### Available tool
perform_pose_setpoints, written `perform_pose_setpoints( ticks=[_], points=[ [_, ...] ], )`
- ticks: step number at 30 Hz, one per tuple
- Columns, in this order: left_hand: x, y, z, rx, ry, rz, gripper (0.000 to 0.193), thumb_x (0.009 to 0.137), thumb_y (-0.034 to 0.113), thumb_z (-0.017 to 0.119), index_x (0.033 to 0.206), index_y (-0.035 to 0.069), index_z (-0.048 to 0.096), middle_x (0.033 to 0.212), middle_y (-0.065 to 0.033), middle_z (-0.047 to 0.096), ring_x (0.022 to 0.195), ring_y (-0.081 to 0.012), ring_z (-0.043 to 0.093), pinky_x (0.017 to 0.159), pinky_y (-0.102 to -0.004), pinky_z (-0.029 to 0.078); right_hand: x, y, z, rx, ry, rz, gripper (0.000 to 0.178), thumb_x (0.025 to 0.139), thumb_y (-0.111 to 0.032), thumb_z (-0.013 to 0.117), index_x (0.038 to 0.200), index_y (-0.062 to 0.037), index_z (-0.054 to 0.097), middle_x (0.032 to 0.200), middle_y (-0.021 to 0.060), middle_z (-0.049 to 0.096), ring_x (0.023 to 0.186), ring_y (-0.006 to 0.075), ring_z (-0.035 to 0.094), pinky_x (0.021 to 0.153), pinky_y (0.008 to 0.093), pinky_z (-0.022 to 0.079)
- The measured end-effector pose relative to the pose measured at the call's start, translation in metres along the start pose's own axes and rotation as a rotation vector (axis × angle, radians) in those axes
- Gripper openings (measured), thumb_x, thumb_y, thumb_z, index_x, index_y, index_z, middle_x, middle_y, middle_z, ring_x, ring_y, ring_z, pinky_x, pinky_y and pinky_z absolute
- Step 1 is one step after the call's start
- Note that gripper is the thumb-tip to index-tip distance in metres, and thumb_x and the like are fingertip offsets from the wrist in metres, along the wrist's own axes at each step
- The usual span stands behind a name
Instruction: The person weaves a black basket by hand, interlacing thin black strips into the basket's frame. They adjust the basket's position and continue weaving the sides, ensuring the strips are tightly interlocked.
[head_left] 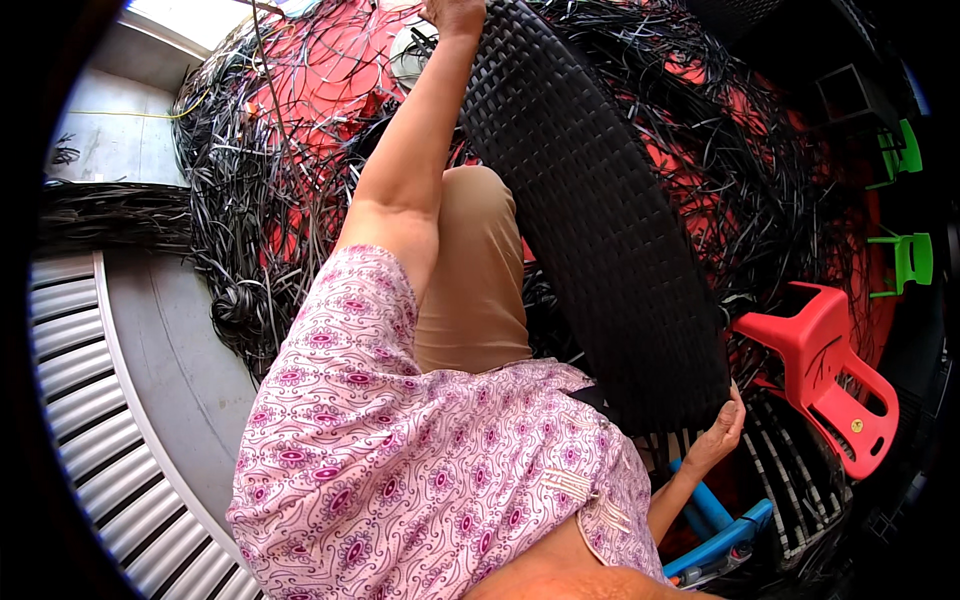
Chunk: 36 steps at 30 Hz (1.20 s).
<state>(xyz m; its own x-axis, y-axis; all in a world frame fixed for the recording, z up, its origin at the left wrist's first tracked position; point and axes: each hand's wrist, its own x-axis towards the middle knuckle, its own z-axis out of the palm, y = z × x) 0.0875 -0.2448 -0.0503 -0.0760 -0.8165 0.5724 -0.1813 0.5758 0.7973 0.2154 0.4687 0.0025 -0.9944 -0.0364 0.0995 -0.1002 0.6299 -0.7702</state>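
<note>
A long black panel of woven plastic strips (590, 200), like a piece of wicker furniture, lies slanted across my front from the far middle to the near right. My left hand (457, 14) reaches out to its far end with curled fingers and grips the edge there; the frame's upper border cuts off part of this hand. At the near right end, my right hand (718, 436) holds the panel's rim, its fingers against the side and some of them hidden. My bent knee (475, 270) in tan trousers is beside the panel's left edge.
Tangled black plastic strips (240, 200) cover much of the red floor (320, 50). A red plastic chair (815, 360) stands close on the right, with a blue-framed object (735, 525) below it. Green chairs (908, 262) are farther right. A slatted metal structure (95, 400) curves along the left.
</note>
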Motion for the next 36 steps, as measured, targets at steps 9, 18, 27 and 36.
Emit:
perform_pose_setpoints(
  ticks=[9,18,27,36],
  points=[
    [-0.225,0.247,-0.102,-0.295,-1.174,0.612,0.066,0.088,0.051,0.071,0.132,0.003,0.058,0.136,-0.0191,0.056,0.132,-0.0376,0.049,0.112,-0.0499,0.037,0.0,0.019,-0.006,0.087,-0.022,0.059,0.043,0.107,-0.027,0.052,0.131,0.0081,0.06,0.135,0.0159,0.063,0.124,0.0237,0.058,0.108,0.0354,0.043],
    [-0.313,0.248,-0.095,-0.198,-0.949,0.991,0.075,0.089,0.068,0.057,0.13,0.005,0.06,0.129,-0.0151,0.058,0.133,-0.0302,0.048,0.116,-0.0497,0.029,-0.003,0.021,-0.015,0.337,-0.032,0.121,0.038,0.104,-0.018,0.052,0.131,0.0067,0.062,0.135,0.0143,0.063,0.125,0.0223,0.057,0.11,0.0355,0.041],
    [-0.198,0.185,-0.076,-0.139,-1.029,0.881,0.033,0.09,0.036,0.073,0.11,0.01,0.075,0.124,-0.012,0.066,0.122,-0.0301,0.058,0.106,-0.0428,0.043,-0.01,0.009,-0.021,0.026,0.036,-0.012,0.031,0.101,-0.018,0.06,0.123,0.0015,0.068,0.121,0.0138,0.07,0.111,0.0249,0.066,0.1,0.0362,0.048],
    [-0.225,0.202,-0.113,-0.06,-0.938,0.928,0.029,0.092,0.021,0.071,0.12,0.015,0.073,0.129,-0.0052,0.067,0.118,-0.029,0.06,0.104,-0.0417,0.044,-0.003,-0.021,-0.012,-0.314,0.238,-0.297,0.017,0.091,-0.008,0.072,0.108,-0.0042,0.07,0.101,0.0097,0.069,0.092,0.0276,0.068,0.083,0.0387,0.054]
  ],
)
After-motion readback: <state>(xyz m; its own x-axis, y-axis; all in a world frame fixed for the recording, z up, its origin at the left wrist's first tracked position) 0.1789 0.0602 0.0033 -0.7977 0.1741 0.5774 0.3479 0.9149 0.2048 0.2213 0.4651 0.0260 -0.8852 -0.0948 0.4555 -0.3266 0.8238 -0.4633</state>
